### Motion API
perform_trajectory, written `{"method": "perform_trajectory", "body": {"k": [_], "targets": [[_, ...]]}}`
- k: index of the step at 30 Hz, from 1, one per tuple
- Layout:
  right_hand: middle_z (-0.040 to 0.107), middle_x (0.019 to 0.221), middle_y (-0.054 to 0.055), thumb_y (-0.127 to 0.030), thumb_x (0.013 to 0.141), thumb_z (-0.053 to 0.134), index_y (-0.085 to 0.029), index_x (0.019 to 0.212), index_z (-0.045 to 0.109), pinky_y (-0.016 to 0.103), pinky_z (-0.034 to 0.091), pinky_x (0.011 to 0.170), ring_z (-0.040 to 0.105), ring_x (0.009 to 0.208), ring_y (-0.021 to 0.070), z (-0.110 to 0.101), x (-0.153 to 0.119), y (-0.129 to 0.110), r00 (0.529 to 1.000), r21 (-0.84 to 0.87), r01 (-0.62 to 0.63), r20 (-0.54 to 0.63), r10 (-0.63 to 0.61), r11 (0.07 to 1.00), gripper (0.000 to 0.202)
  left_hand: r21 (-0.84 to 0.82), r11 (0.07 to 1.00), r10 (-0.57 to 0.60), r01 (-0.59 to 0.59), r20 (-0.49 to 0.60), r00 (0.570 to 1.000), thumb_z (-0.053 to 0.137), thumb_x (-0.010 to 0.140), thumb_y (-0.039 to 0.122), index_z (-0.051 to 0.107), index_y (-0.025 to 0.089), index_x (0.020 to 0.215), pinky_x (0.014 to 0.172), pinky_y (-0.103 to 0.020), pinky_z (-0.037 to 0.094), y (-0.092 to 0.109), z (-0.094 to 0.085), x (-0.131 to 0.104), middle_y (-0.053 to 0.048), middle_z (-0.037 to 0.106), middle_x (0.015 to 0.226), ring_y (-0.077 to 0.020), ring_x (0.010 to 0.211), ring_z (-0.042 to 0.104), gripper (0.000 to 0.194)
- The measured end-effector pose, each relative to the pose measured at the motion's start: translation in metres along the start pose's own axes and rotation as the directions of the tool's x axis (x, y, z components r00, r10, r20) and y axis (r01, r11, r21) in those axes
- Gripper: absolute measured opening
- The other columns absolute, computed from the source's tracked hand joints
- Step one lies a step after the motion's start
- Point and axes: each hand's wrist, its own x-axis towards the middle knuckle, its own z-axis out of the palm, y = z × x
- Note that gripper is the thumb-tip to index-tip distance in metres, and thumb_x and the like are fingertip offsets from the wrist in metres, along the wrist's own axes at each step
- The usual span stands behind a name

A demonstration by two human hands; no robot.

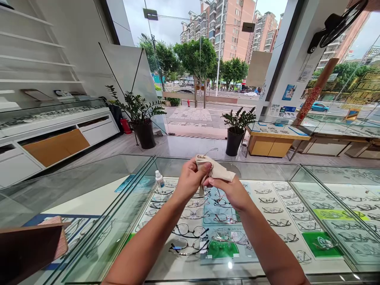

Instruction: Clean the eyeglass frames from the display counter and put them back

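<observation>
At the lower left of the frame I'm seeing a brown box-like object jutting in over the glass counter. Left of centre, a small white bottle is standing upright. At the middle, my left hand is pinching a bunched beige cloth, thumb pressing on top, and just beside it my right hand is gripping the cloth's lower edge. Thin wire glasses are sitting between the hands, mostly wrapped, one slender piece poking out above. I'm judging the wiping as under way: cloth and glasses are together, while unwrapping them and setting them down are remaining. The cloth is hiding the lenses, so I'm not telling how clean they are. Toward the right, rows of display frames are lying under the glass.
</observation>
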Motion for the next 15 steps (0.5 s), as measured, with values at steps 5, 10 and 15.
{"method": "perform_trajectory", "body": {"k": [5,10,15], "targets": [[0.081,0.091,0.006,-0.047,0.084,0.081,-0.022,0.087,0.087,0.038,0.051,0.085,0.065,0.086,0.0224,0.0,0.003,0.003,0.999,0.018,-0.029,-0.038,0.029,0.999,0.026,-0.044,0.991,-0.122,0.123,0.022,0.992,0.076,0.084,0.07,0.066,0.015,0.081,0.046,-0.022,0.042,-0.001,-0.002,0.004,0.002,0.058,0.054,-0.0105,0.046,0.051,0.056],[0.079,0.097,0.006,-0.045,0.088,0.077,-0.024,0.092,0.088,0.036,0.045,0.079,0.056,0.081,0.0197,-0.02,0.008,-0.001,0.988,0.033,0.038,-0.152,-0.032,0.999,0.024,-0.066,0.987,-0.146,0.147,0.013,0.989,0.079,0.083,0.067,0.075,0.013,0.104,0.061,-0.025,0.05,0.0,-0.014,0.011,-0.005,0.074,0.077,-0.0152,0.063,0.063,0.059],[0.068,0.107,0.006,-0.047,0.09,0.075,-0.027,0.095,0.088,0.039,0.045,0.102,0.058,0.108,0.0244,-0.03,0.009,-0.008,0.941,0.003,0.183,-0.291,-0.175,0.983,0.024,0.127,0.985,-0.136,0.121,0.116,0.984,0.075,0.088,0.066,0.078,0.012,0.108,0.071,-0.026,0.05,-0.003,-0.015,0.011,-0.007,0.076,0.085,-0.0182,0.075,0.064,0.058]]}}
